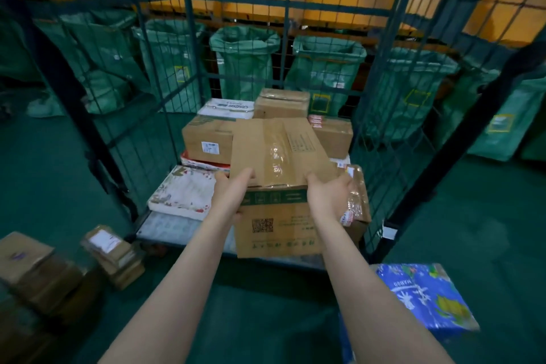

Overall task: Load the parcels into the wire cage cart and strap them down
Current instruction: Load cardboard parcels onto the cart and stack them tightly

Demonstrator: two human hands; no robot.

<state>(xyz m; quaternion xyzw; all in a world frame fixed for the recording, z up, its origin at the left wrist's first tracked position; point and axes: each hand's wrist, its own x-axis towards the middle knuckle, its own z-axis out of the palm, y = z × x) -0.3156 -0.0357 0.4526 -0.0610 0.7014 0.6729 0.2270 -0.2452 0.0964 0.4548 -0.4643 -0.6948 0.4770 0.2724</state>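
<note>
Hands are spread apart, left hand [233, 190] and right hand [332, 195] clamped on near corners of a box [274, 151], presumably so it is set level onto parcels [206, 139] beyond.

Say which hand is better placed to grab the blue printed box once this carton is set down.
Right hand. The blue box lies on the floor beside its arm; the left hand holds the carton at the opposite edge.

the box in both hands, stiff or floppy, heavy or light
The cardboard box probably stays stiff: its faces look flat, edges square. It may be light for its size, since the left hand and right hand grip only its near edge. The glossy tape on top could be slippery.
</note>
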